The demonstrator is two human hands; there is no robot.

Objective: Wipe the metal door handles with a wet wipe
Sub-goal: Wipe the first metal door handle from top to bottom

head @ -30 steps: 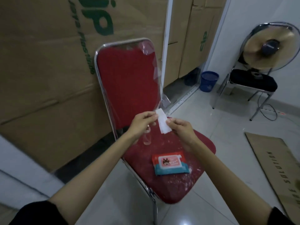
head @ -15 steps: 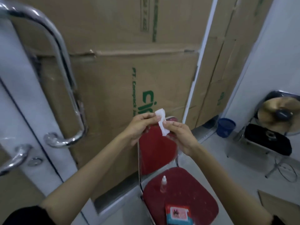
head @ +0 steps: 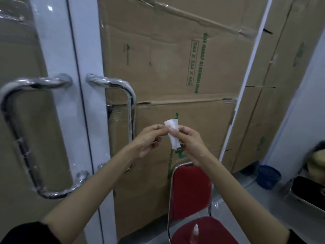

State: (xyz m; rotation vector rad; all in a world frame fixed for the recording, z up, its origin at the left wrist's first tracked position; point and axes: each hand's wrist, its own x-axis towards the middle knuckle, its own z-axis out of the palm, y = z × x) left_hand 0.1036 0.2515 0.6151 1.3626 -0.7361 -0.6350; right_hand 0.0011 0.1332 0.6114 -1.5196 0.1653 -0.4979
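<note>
Pinched the folded wet wipe (head: pixel 173 133) between both hands, left hand (head: pixel 149 139) and right hand (head: pixel 190 141), well apart from the two metal door handles (head: pixel 129 103), probably not wiped yet.

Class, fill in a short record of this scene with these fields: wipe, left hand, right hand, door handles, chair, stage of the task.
wipe: small white wet wipe, folded, held up in front of the cardboard boxes
left hand: left hand pinches the wipe's upper left edge
right hand: right hand grips the wipe's right side
door handles: two curved metal door handles on the white door frame, left of the hands, with clear film wrapped round them
chair: red chair below, a small bottle on its seat
stage: wipe not yet touching either handle
</note>
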